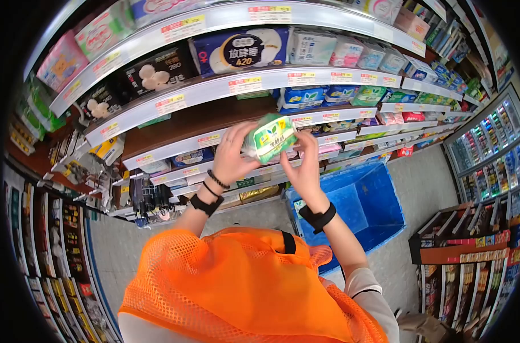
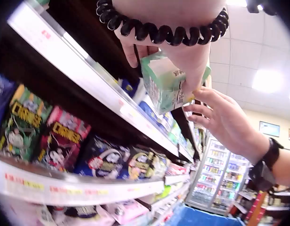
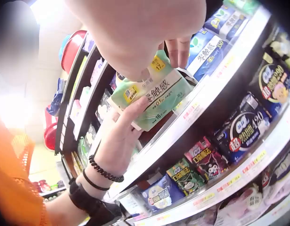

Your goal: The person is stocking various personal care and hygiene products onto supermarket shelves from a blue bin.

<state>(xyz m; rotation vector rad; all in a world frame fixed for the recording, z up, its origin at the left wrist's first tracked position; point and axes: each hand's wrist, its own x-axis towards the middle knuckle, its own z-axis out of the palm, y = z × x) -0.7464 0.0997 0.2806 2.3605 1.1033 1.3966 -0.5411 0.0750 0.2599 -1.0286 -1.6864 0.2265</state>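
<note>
Prob. light, soft, slick green pack [image 1: 271,139]; L hand [image 1: 232,157] fingers curled round one end, R hand [image 1: 306,171] fingers part-bent, pinching other; best held by ends w/o squashing.

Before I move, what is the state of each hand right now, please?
Left hand: closed on the green pack, thumb on its printed face.
Right hand: closed on the same pack, at its other side.
</note>
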